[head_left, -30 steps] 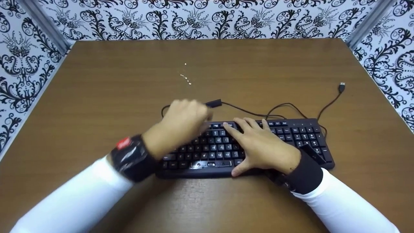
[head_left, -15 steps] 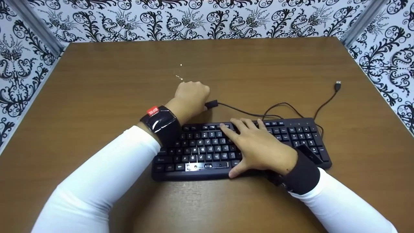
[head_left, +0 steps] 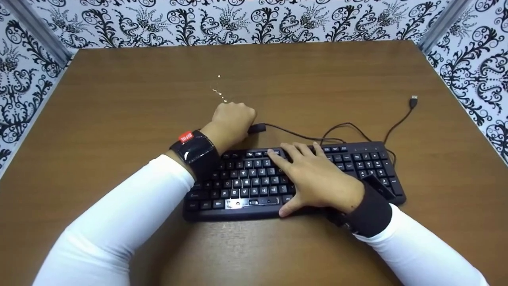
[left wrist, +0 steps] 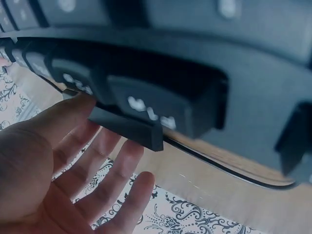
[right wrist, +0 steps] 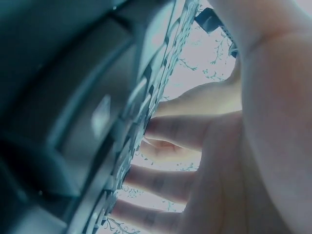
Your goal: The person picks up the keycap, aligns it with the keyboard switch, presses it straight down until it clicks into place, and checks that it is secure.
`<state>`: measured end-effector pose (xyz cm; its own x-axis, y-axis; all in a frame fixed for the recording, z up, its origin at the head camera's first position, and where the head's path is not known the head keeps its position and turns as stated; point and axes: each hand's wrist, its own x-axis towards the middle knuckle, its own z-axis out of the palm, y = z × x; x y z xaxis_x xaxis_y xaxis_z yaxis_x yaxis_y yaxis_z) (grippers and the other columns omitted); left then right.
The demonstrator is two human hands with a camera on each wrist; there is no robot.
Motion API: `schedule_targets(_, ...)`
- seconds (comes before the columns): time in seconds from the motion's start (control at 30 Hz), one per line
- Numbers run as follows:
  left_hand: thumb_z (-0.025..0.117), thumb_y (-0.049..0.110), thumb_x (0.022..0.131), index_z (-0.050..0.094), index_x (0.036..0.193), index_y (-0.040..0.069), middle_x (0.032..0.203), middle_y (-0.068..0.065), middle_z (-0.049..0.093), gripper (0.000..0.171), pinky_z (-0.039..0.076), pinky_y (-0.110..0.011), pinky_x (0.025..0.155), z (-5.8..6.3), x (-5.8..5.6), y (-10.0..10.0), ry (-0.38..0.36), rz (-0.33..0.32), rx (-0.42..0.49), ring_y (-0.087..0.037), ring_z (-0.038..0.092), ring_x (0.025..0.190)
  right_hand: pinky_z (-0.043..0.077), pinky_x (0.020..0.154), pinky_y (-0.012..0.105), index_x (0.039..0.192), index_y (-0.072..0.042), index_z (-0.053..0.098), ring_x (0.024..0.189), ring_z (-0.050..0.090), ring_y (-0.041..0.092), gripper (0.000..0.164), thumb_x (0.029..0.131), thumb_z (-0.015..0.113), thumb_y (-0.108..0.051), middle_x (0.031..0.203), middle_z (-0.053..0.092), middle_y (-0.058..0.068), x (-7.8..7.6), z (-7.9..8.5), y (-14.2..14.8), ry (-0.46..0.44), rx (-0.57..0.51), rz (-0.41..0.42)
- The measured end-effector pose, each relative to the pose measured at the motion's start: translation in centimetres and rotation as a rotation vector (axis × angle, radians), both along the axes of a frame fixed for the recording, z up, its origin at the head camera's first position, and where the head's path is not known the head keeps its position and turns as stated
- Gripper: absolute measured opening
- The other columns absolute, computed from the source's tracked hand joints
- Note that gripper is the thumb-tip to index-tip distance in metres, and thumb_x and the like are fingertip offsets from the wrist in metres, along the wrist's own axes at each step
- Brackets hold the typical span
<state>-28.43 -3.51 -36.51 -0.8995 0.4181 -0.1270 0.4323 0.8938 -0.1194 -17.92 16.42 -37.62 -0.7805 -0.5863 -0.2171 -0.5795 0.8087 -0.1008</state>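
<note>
A black keyboard [head_left: 254,182] lies flat on the wooden table. Beyond its upper left edge, my left hand [head_left: 233,120] pinches a small black oblong block [head_left: 257,128] joined to a thin black cable [head_left: 293,134]. From the left wrist view, the thumb lies on the near side of that block [left wrist: 129,127], with the fingers behind it. My right hand [head_left: 317,178] rests on the keys right of the middle, fingers spread toward the top row and thumb at the front edge. In the right wrist view its fingertips [right wrist: 156,127] meet the keys.
The cable loops behind the keyboard and ends in a USB plug [head_left: 413,101] at the right. A few bright specks [head_left: 219,94] show on the table [head_left: 139,91] beyond the left hand. Patterned walls [head_left: 238,22] border the back and both sides.
My left hand has moved forward from over the keyboard's upper left to the block and now grips it. The right hand stays in place on the keys.
</note>
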Motion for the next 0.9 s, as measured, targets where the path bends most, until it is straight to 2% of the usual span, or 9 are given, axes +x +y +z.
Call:
schedule_targets(0.2,0.067,0.008,0.088,0.072,0.102,0.009,0.108,-0.014,0.074,0.015,0.060,-0.051,0.078,-0.1,0.0,0.0,0.012,-0.001,0.000,-0.037,0.071,0.097,0.019,0.114,0.075,0.161,-0.019,0.023,0.147,0.029,0.045,0.131,0.057,0.077,-0.079,0.162,0.027,0.022,0.0,0.0,0.0,-0.001,0.001,0.003)
schedule_targets(0.33,0.063,0.007,0.088,0.072,0.099,0.009,0.103,-0.013,0.074,0.014,0.061,-0.051,0.076,0.0,0.2,-0.2,0.024,-0.013,-0.005,-0.036,0.071,0.094,0.021,0.114,0.075,0.160,-0.019,0.024,0.146,0.030,0.045,0.131,0.057,0.077,-0.079,0.161,0.028,0.022,0.0,-0.1,0.1,0.009,-0.005,0.009)
schedule_targets(0.43,0.064,0.010,0.087,0.071,0.097,0.009,0.097,-0.011,0.074,0.012,0.061,-0.050,0.073,0.4,0.8,-0.4,0.039,-0.036,0.003,-0.035,0.071,0.090,0.022,0.113,0.075,0.160,-0.018,0.025,0.145,0.031,0.045,0.131,0.056,0.077,-0.079,0.161,0.030,0.022,0.0,-0.1,0.2,0.015,-0.011,0.010)
schedule_targets(0.53,0.067,0.016,0.086,0.069,0.095,0.009,0.093,-0.010,0.074,0.011,0.060,-0.051,0.070,1.0,1.9,-1.0,0.063,-0.067,0.048,-0.034,0.071,0.084,0.022,0.114,0.074,0.160,-0.018,0.025,0.146,0.031,0.045,0.132,0.055,0.077,-0.079,0.161,0.030,0.022,0.0,-0.1,0.1,0.015,-0.011,0.009)
schedule_targets(0.67,0.073,0.025,0.086,0.068,0.093,0.011,0.089,-0.008,0.074,0.016,0.059,-0.050,0.066,1.6,4.0,-2.2,0.105,-0.115,0.157,-0.031,0.070,0.077,0.022,0.114,0.074,0.160,-0.018,0.024,0.146,0.030,0.045,0.133,0.055,0.077,-0.080,0.161,0.029,0.021,0.0,0.0,0.1,0.020,-0.008,0.008)
schedule_targets(0.8,0.074,0.022,0.086,0.070,0.095,0.013,0.087,-0.007,0.072,0.014,0.058,-0.048,0.062,1.9,6.1,-3.4,0.123,-0.141,0.242,-0.029,0.069,0.073,0.023,0.113,0.074,0.161,-0.015,0.022,0.146,0.030,0.044,0.135,0.055,0.076,-0.081,0.161,0.029,0.021,0.0,0.0,0.1,0.021,-0.007,0.012)
schedule_targets(0.9,0.071,0.014,0.082,0.071,0.096,0.013,0.087,-0.006,0.072,0.014,0.057,-0.046,0.059,1.9,7.6,-4.2,0.131,-0.161,0.280,-0.027,0.068,0.071,0.023,0.113,0.074,0.160,-0.012,0.021,0.147,0.030,0.043,0.138,0.055,0.076,-0.081,0.162,0.029,0.020,-0.1,-0.1,0.1,0.023,-0.013,0.008)
